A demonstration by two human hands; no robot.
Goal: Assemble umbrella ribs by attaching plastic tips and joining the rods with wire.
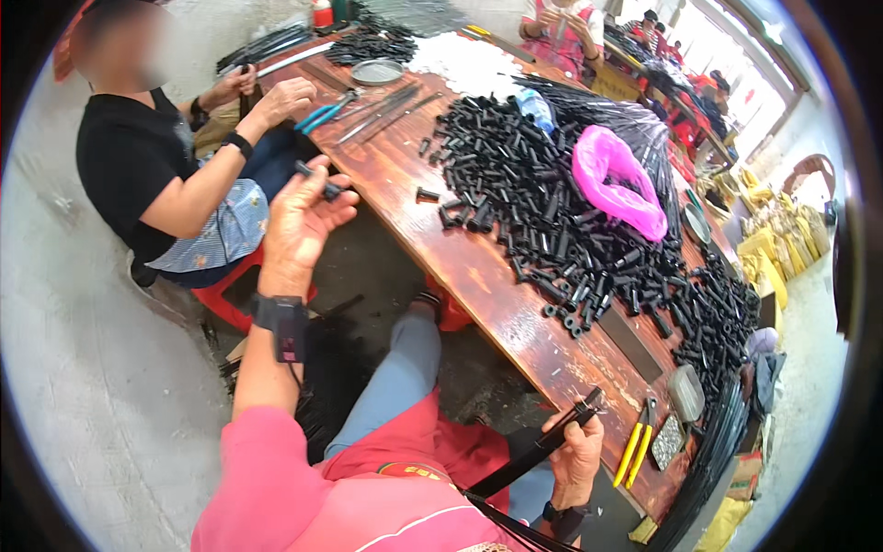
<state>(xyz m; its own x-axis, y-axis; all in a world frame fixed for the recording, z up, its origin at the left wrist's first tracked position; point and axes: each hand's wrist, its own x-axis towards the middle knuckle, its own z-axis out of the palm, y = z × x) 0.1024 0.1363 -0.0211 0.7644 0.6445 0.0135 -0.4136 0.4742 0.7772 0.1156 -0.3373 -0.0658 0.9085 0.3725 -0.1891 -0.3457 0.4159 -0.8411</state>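
My left hand is raised off the table's left edge, palm up, its fingers curled around a short black plastic tube. At the near edge of the table, my right hand grips a long black rod-like bundle that slants down across my lap. Its upper end sticks out past my fingers, and its exact kind is unclear. A big heap of short black tubes covers the table's middle, with one loose tube to its left.
A pink plastic bag rests on the heap. Yellow-handled pliers, a metal block and a clear box are near my right hand. Blue-handled pliers lie by a seated co-worker at left. Another person sits across.
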